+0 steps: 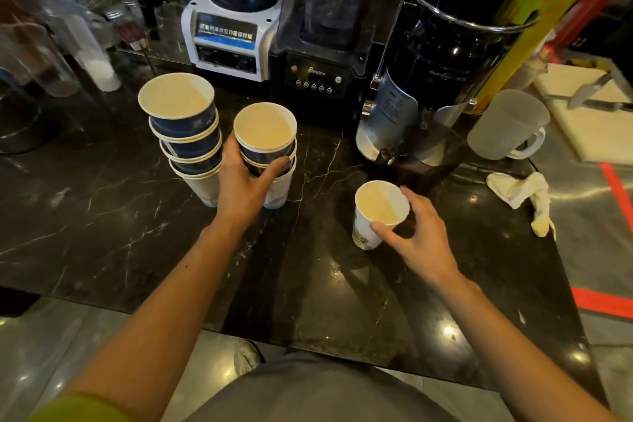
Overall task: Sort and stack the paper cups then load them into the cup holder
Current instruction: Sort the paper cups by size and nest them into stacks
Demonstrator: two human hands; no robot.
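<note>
Two stacks of paper cups stand on the black marble counter [137,216]. The taller stack [185,134] on the left has dark blue cups nested over white ones. My left hand [245,181] is wrapped around the shorter stack [265,144] beside it, which is also blue over white. To the right, a single white paper cup [376,212] stands upright on the counter, with my right hand [418,233] gripping it by the rim and side. No cup holder is visible.
Behind the cups stand a white blender base [233,34], a black blender [318,44] and a black and steel dispenser [428,79]. A frosted mug [507,123], a crumpled cloth [520,195] and a cutting board with a knife [589,96] lie to the right. Clear containers [68,44] stand at the far left.
</note>
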